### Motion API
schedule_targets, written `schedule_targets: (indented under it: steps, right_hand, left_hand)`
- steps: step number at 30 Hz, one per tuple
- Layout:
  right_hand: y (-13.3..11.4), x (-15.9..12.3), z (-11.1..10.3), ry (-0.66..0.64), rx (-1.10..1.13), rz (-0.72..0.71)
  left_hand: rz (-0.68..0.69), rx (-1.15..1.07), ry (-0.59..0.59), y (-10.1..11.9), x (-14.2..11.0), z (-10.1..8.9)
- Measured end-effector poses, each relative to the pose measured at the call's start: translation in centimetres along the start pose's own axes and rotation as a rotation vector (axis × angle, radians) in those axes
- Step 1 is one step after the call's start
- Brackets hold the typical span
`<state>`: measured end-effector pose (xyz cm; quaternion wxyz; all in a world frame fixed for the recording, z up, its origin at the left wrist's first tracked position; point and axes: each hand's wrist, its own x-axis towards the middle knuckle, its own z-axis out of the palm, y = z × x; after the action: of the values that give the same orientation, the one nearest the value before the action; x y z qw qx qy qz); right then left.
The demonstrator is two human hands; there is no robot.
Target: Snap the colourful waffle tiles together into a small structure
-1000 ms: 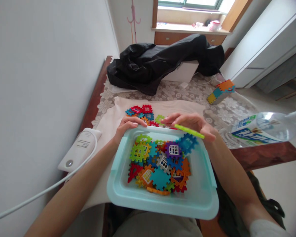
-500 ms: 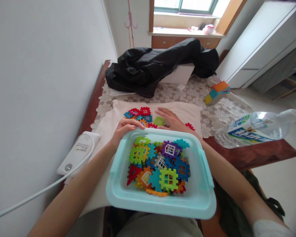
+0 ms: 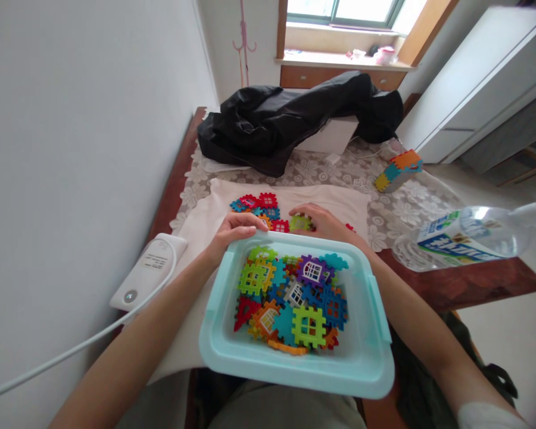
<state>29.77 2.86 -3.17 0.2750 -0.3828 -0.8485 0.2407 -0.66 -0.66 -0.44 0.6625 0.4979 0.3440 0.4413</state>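
A light-blue plastic tub [image 3: 232,372] sits close in front of me, filled with colourful toothed plastic building tiles [image 3: 309,326], several with window shapes. My left hand [image 3: 236,234] is at its far left corner, closed on the rim, with the lower fingers partly hidden. Beyond the far rim, my right hand [image 3: 319,221] reaches over the cloth. Its fingers are curved and apart around a green tile [image 3: 301,223], and the tub hides part of the hand. Red, blue and orange loose tiles [image 3: 268,199] lie between the hands and to their left.
A pale cloth [image 3: 339,199] covers part of the lace-topped table. A large clear bottle [image 3: 469,238] stands at right, near an assembled tile block [image 3: 397,170]. Black fabric [image 3: 268,125] is heaped at the back. A white device [image 3: 145,271] with a cable lies by the left wall.
My right hand has curled its outstretched fingers inward around the green tile. My left hand stays at the tub's rim. The whole view has shifted slightly.
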Motion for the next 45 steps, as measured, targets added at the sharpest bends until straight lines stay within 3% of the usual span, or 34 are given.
schedule_targets:
  steps: [3,5,14,21,31,38,45]
  right_hand:
    - [-1.8,-0.2,-0.4,-0.205,-0.016,-0.097]
    - [-2.3,-0.1,-0.5,-0.241,-0.032,-0.120]
    - [-0.4,0.4,0.0,-0.094,-0.126,-0.103]
    - [-0.7,0.5,0.8,-0.247,-0.207,-0.105]
    - [0.0,0.4,0.6,-0.094,-0.158,-0.124]
    - [-1.2,0.0,-1.2,-0.194,-0.211,-0.085]
    - [-0.8,0.1,-1.0,-0.044,-0.213,-0.074]
  left_hand:
    - [0.001,0.013,0.010,0.2,0.0,0.0]
    - [-0.006,0.016,0.016,0.4,0.1,0.1]
    - [-0.018,0.046,0.044,0.9,0.2,0.7]
    - [-0.021,0.041,0.047,1.1,0.1,0.9]
    - [-0.025,0.022,0.047,0.6,0.3,0.6]
    - [-0.010,0.037,0.054,0.4,0.2,0.5]
    - [0.012,0.093,0.067,1.1,0.0,0.8]
